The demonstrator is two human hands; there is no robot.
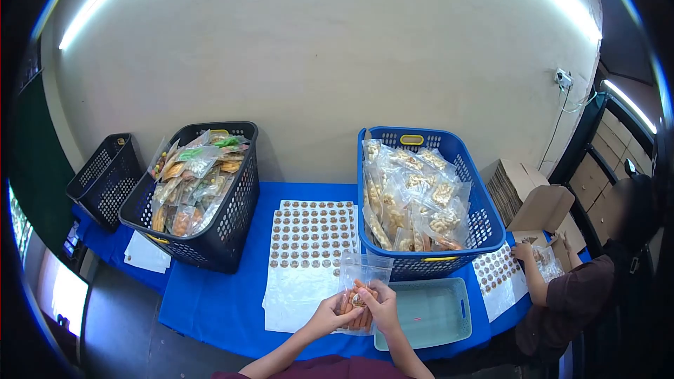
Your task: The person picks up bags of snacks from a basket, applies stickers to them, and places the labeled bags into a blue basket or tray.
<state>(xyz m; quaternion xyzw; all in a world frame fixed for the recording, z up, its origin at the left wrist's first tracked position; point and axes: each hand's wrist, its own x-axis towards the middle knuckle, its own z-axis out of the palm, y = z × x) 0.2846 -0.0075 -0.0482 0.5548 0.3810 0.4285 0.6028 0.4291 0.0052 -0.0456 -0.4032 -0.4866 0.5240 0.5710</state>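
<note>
With fingers curled, the left hand (330, 314) and right hand (382, 307) are gripping a clear bag (365, 271); uneven thumb pressure could be creasing the sticker (358, 300) between them or snapping the sticks (364, 320).

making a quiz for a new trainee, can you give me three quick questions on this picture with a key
1. True or false: only the left hand touches the clear bag.
2. Fill in: the sheets of round stickers lie between the full black basket and the ____ basket.
3. Choose: what is inside the clear bag?
a) green leaves
b) orange-brown sticks
c) white puffs

Key:
1. False; the right hand touches it too.
2. Blue, as in the blue basket.
3. b
</note>
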